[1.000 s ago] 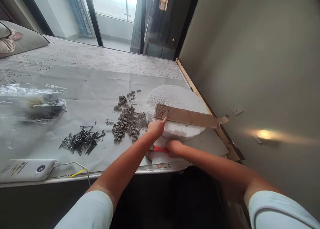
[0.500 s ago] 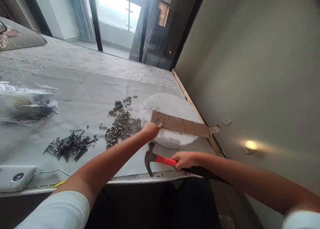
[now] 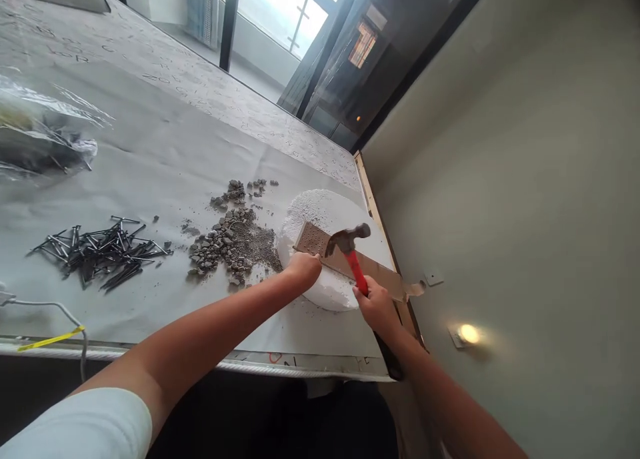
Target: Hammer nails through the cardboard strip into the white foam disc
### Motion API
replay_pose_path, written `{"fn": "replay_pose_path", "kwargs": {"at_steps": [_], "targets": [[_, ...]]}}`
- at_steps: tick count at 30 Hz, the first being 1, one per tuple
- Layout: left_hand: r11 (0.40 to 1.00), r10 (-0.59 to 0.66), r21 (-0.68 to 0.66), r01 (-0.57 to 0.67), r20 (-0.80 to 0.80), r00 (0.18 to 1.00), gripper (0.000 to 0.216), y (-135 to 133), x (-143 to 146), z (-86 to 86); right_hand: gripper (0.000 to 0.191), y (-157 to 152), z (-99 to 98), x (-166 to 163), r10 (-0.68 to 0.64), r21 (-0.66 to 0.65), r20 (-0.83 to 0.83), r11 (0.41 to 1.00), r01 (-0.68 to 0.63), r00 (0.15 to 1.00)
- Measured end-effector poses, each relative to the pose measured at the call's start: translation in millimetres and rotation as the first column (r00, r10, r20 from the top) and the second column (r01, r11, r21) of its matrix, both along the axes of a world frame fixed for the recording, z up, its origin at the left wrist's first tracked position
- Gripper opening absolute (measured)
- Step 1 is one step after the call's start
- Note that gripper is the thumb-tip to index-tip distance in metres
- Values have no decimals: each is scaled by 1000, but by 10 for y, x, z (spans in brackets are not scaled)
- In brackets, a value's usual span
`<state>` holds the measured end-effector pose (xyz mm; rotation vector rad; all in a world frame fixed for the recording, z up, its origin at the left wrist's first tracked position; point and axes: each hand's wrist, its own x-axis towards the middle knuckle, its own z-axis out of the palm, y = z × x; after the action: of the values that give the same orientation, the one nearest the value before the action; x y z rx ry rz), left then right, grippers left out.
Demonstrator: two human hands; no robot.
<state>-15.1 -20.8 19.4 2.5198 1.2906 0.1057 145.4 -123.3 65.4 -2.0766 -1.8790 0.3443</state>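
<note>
Swung up over the wooden strip (image 3: pixel 313 240), the hammer (image 3: pixel 354 259) sits clamped in my right hand (image 3: pixel 376 305), my left hand (image 3: pixel 303 270) pinched shut against the strip's end, so striking needs careful aim.

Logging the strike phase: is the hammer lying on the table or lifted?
Lifted: the right hand holds the hammer, its head over the strip on the foam. Contact: cannot tell.

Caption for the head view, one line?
Right hand holds a red-handled hammer above a wooden strip on a white foam disc, left hand at the strip's near end; nails, gravel alongside.
</note>
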Motion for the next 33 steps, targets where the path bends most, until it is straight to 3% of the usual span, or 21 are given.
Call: {"fn": "replay_pose_path", "kwargs": {"at_steps": [6, 19, 33], "targets": [[1000, 5, -15, -5, 13, 1000, 41, 8, -81, 61, 14, 251, -279, 5, 28, 50, 69, 998, -31, 997], [998, 21, -57, -21, -5, 1000, 46, 13, -78, 46, 14, 289, -421, 94, 67, 55, 167, 995, -77, 984], [995, 45, -93, -44, 15, 999, 52, -10, -79, 32, 13, 356, -268, 153, 103, -44, 193, 994, -97, 976]]}}
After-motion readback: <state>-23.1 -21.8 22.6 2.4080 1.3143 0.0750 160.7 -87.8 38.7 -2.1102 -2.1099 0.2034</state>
